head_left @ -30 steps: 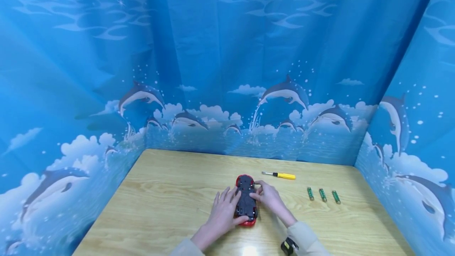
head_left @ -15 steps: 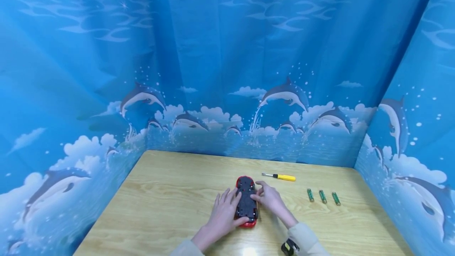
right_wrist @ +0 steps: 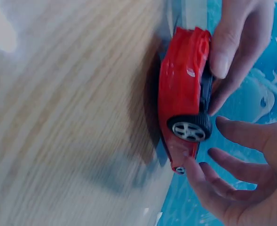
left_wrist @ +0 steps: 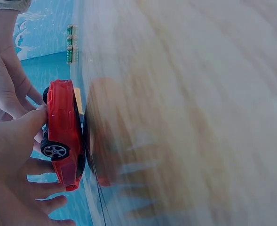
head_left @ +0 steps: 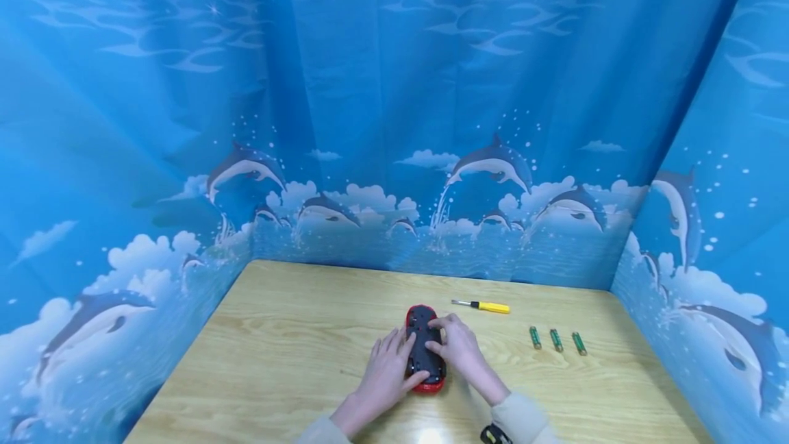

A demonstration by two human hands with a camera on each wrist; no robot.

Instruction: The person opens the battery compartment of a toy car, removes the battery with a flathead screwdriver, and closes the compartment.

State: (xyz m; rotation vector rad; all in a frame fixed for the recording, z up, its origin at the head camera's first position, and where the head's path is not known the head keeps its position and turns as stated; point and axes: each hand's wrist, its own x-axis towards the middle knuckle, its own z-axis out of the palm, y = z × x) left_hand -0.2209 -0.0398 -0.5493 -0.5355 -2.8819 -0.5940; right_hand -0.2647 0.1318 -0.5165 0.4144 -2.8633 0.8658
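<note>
A red toy car (head_left: 424, 360) lies upside down on the table, its black underside facing up. My left hand (head_left: 383, 367) holds it from the left, with the thumb across the near end and the fingers along the side. In the left wrist view, that thumb rests by a wheel of the car (left_wrist: 63, 110). Over the underside from the right comes my right hand (head_left: 462, 349), thumb and index finger apart with their tips at the black base. Its fingers (right_wrist: 241, 134) are spread and lightly bent beside the wheel in the right wrist view.
Beyond the car lies a yellow-handled screwdriver (head_left: 493, 307). Three green batteries (head_left: 557, 340) stand in a row to the right on the wooden table (head_left: 277, 334). Blue dolphin-print curtains (head_left: 370, 122) enclose the back and sides.
My right hand has shifted left from the car's right edge onto its underside. The left hand keeps its place on the car.
</note>
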